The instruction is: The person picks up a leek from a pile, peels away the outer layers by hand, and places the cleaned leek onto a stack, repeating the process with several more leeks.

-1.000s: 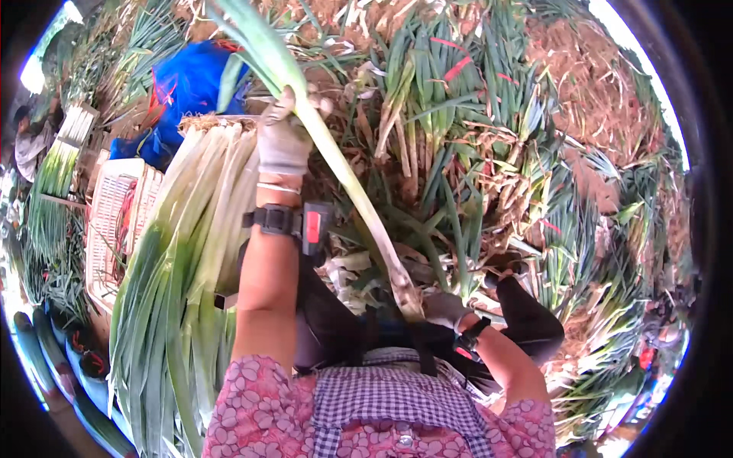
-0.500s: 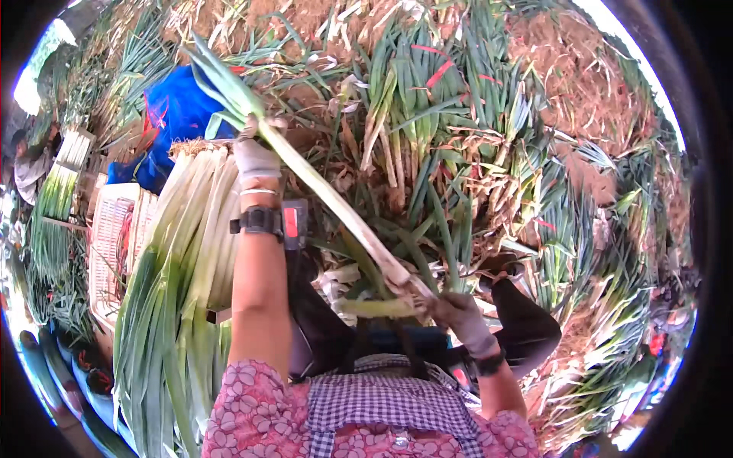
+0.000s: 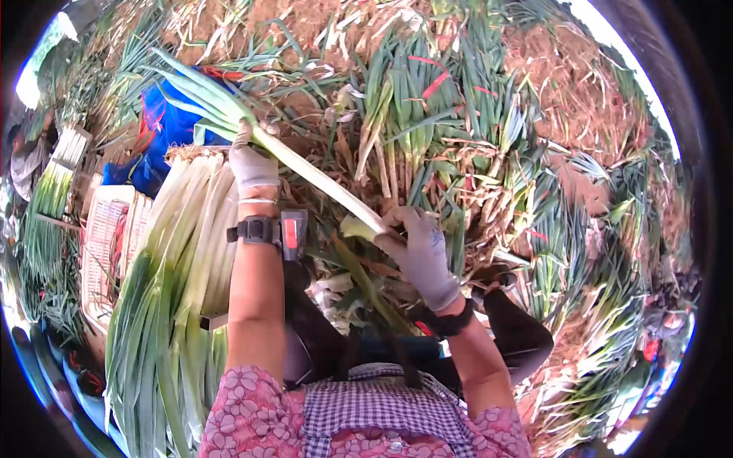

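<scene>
Your left hand (image 3: 253, 164) grips the leek (image 3: 305, 172) near its leaves, upper left; your right hand (image 3: 420, 256) grips its white end, centre.

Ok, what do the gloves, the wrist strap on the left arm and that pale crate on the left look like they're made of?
Gloves on the left hand and right hand: thin pale knit fabric, matte, soiled, judging by how they cling. Wrist strap: black webbing or rubber, hard to tell, beside a small black and red device, probably plastic. Crate: moulded lattice, most likely plastic.
</scene>
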`<state>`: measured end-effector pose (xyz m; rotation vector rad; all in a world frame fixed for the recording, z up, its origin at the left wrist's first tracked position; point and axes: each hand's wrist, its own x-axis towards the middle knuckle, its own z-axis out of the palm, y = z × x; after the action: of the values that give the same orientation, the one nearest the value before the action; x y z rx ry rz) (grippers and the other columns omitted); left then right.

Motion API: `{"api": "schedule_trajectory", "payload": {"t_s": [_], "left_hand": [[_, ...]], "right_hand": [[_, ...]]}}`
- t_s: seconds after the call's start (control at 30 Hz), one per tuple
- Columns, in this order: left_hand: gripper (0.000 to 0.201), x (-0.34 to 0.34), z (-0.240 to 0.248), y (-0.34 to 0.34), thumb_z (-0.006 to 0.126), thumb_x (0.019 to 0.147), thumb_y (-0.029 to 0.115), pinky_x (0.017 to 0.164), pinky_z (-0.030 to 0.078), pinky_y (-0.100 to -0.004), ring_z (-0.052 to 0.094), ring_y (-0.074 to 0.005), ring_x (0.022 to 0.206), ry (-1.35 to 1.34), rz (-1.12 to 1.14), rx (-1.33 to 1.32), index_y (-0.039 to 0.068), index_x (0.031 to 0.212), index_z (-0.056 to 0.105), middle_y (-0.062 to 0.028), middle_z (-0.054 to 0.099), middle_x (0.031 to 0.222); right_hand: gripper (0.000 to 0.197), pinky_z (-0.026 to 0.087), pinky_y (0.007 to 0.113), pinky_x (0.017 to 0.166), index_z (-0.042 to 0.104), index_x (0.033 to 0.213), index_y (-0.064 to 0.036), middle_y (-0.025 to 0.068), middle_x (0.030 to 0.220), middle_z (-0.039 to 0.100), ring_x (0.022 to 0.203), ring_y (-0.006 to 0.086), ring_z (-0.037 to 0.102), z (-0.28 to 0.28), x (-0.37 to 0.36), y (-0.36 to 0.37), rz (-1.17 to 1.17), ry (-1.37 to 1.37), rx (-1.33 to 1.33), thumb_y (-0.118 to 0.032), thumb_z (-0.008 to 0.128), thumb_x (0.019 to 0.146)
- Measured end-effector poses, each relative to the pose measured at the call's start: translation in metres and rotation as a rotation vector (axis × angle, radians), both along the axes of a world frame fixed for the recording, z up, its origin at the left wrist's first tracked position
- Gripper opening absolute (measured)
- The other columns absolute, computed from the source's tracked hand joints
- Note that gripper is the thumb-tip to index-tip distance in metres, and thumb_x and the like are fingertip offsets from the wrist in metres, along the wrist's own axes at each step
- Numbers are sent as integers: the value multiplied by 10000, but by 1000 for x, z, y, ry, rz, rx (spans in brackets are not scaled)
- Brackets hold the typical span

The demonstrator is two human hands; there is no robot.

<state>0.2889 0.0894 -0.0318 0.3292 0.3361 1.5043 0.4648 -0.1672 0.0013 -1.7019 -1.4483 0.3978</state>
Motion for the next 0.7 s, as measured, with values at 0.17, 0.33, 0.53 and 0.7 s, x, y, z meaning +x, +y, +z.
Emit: {"api": "schedule_trajectory", "payload": {"t_s": [0.17, 0.33, 0.53, 0.7], "left_hand": [[225, -10, 15, -9, 562, 936, 125, 749, 522, -341, 575, -228, 795, 102, 12, 16, -38, 1088, 533, -112, 561, 852], [276, -13, 12, -9, 607, 892, 72, 759, 522, -385, 574, -260, 804, -1, -224, 76, -34, 1132, 520, -137, 565, 914], [270, -3, 11, -20, 594, 910, 67, 762, 519, -385, 565, -261, 842, -69, -185, 63, -55, 1133, 502, -150, 552, 934], [188, 7, 15, -38, 566, 928, 173, 874, 503, -426, 575, -247, 850, -52, -423, 158, 12, 1018, 532, -111, 559, 866]], "right_hand": [[229, 485, 392, 650, 576, 895, -56, 107, 835, 601, 756, 300, 614, -17, -9, 10, 16, -96, -8, -94, 731, 731], [215, 481, 399, 635, 575, 889, -44, 104, 809, 613, 717, 293, 613, -23, -7, 2, -51, -137, 104, -96, 728, 747], [224, 493, 378, 675, 553, 867, -25, 114, 759, 607, 731, 291, 617, -6, -16, -8, -27, 6, -42, -65, 737, 747], [217, 489, 389, 701, 566, 858, -31, 124, 836, 622, 743, 308, 614, -18, -5, -21, -82, -159, -3, -78, 744, 743]]}}
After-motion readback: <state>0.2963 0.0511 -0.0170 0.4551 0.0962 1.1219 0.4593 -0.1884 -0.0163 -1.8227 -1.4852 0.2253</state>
